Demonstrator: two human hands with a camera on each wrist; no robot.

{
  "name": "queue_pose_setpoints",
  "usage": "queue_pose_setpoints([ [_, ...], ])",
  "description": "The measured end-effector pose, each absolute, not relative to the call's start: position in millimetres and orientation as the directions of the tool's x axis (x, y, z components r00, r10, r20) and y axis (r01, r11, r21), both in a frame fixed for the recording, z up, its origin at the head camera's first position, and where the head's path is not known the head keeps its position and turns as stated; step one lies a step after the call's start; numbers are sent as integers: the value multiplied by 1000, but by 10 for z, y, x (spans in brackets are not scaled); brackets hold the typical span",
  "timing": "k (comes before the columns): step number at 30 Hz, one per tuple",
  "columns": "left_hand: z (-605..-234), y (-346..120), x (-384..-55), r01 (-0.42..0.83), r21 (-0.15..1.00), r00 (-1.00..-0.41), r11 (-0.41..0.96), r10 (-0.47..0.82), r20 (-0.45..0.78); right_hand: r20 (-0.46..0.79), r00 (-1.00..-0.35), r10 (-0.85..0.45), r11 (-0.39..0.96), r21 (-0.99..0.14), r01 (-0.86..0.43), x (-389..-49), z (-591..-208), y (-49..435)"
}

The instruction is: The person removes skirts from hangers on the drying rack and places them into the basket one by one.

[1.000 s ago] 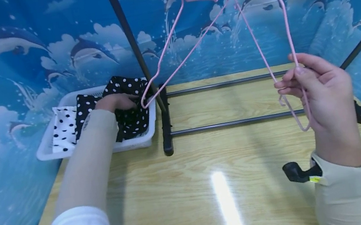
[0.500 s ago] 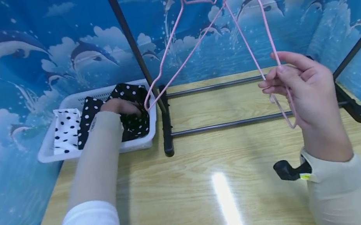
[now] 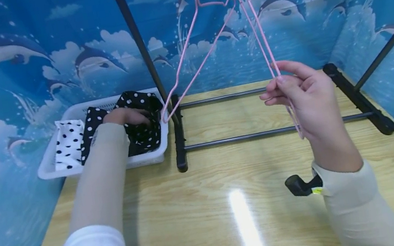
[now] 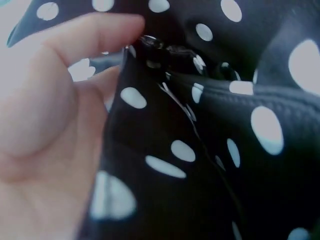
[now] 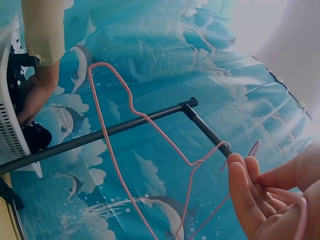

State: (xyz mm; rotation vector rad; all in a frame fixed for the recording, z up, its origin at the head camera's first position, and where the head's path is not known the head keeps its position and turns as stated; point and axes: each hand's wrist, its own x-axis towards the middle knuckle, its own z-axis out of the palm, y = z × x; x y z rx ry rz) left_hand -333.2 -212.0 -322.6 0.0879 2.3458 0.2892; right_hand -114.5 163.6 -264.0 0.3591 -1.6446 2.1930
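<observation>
My left hand (image 3: 126, 117) reaches into the white plastic basket (image 3: 146, 159). In the left wrist view its thumb (image 4: 120, 32) and another finger grip a fold of a black polka-dot cloth (image 4: 165, 130); some fingertips are hidden behind the fabric. My right hand (image 3: 308, 92) pinches the thin bars of a pink clothes hanger (image 3: 261, 31), seen nearly edge-on, with its upper end out of frame. Left of it another pink hanger (image 5: 102, 63) hangs from the rack's rail (image 5: 207, 130), its hook looped over the bar.
A white cloth with black dots (image 3: 68, 147) lies folded at the basket's left end. The garment rack's black foot (image 3: 179, 143) stands right beside the basket. Two dark crossbars (image 3: 230, 140) run low over the wood-grain surface (image 3: 204, 216). A dolphin-print curtain (image 3: 88, 24) surrounds the area.
My right hand has moved left with its hanger, which has turned more edge-on. The black cloth dropped slightly in the basket, and my left hand has stayed there.
</observation>
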Motion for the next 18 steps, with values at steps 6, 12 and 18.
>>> queue_pose_setpoints([
  [6,-3173,-2126,-3288,-2,290,-736,957,195,-649,430,-895,117,-287,-848,-445,-1192,-2613,1550],
  [12,-3137,-2090,-3257,-26,293,-768,956,168,-617,437,-892,117,-306,-838,-451,-1233,-2549,1433],
  [18,-3136,-2056,-3248,-43,322,-775,946,172,-608,414,-900,136,-293,-851,-435,-1246,-2498,1283],
])
